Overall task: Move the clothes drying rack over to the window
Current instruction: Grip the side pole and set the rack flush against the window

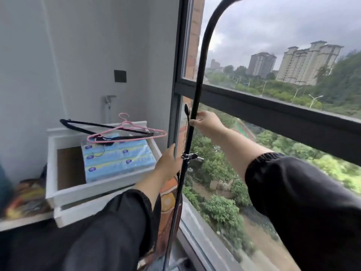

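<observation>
The clothes drying rack point(197, 79) shows as a thin black pole that rises from the bottom of the view and curves right at the top. It stands right against the window point(273, 98). My right hand point(205, 123) is wrapped around the pole at mid height. My left hand point(169, 163) grips the pole lower down, beside a metal clamp point(190, 157). The rack's base is out of view.
A white sink basin point(51, 173) stands left of the pole, holding blue tissue packs point(119, 159). A pink hanger point(127, 132) and a black hanger point(93, 127) lie across it. A tap point(108, 101) rises behind. Colourful clutter point(27, 196) sits at the left.
</observation>
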